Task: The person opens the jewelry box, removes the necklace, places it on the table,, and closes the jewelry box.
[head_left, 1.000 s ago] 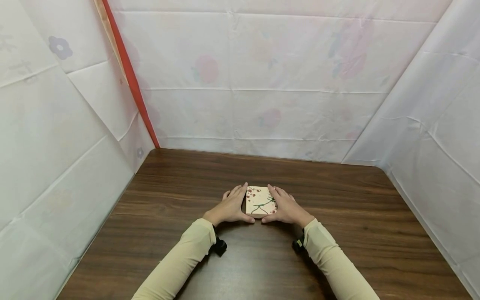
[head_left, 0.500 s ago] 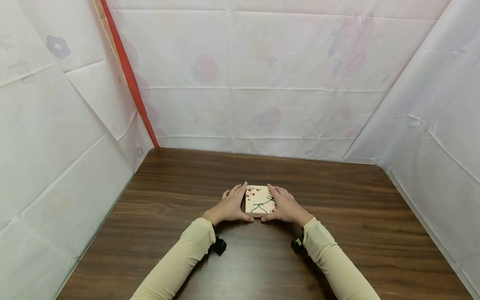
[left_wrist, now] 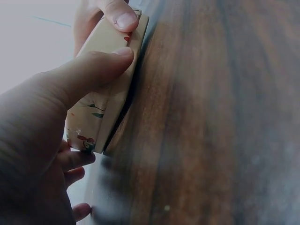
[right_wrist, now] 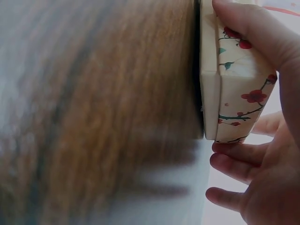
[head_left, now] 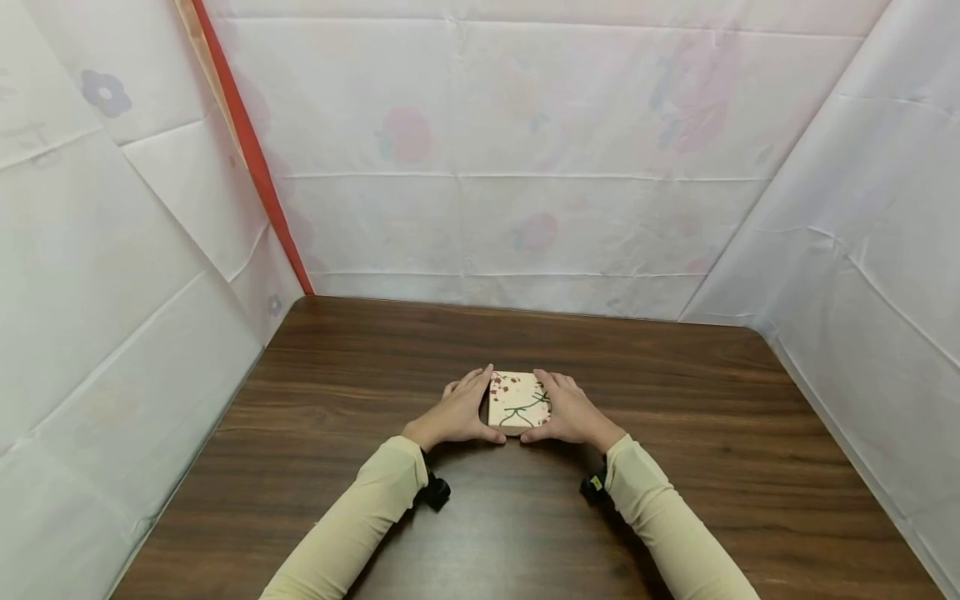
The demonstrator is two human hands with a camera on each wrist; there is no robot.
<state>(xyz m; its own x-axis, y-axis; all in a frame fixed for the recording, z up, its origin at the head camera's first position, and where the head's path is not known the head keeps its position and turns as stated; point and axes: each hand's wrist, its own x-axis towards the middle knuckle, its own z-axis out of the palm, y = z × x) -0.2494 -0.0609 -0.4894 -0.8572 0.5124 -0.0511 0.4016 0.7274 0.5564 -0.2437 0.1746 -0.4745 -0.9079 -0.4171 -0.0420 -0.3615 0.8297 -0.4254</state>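
Observation:
A small cream box (head_left: 517,402) with red blossoms and green stems printed on its lid is near the middle of the brown table. My left hand (head_left: 459,413) grips its left side, thumb along the near face. On the right side, my right hand (head_left: 572,415) holds it the same way. From the left wrist, the box (left_wrist: 105,105) shows a seam between lid and base, with both thumbs on the near face. In the right wrist view the box (right_wrist: 243,101) has fingertips at its far end. A dark strip runs beneath it; whether it touches the table I cannot tell.
The wood-grain table (head_left: 337,367) reaches back to a pale printed curtain (head_left: 525,150). White sheets hang at the left (head_left: 112,250) and right, and a red strip (head_left: 255,158) runs down the left corner. Small black cameras (head_left: 435,492) sit at both wrists.
The head view shifts very slightly. Both hands and the box keep the same place relative to each other, with no visible change of grip.

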